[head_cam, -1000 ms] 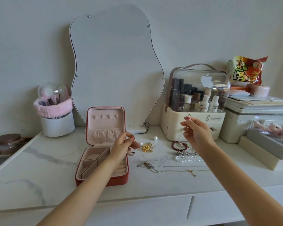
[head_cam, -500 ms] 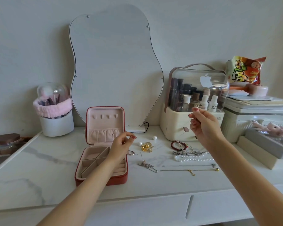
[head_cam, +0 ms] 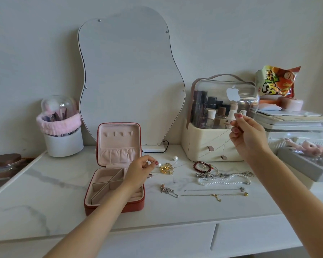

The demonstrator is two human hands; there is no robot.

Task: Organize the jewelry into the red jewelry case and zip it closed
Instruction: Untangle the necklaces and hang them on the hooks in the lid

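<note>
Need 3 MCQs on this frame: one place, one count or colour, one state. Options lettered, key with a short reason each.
1. Where does the pearl necklace lie?
A. on the tabletop right of the case
B. inside the case
C. on the mirror

2. How many small hooks show in the lid of the red jewelry case?
A. two
B. four
C. seven

3. What state is the case in?
A. zipped closed
B. open, lid upright
C. upside down

Key:
1 A: the strand rests on the marble tabletop, beside the dark red bead bracelet.
2 B: four tabs sit in a row across the lid lining.
3 B: the lid stands up and the dividers show, while the left hand is over the case's right edge and the right hand pinches a small item.
</note>
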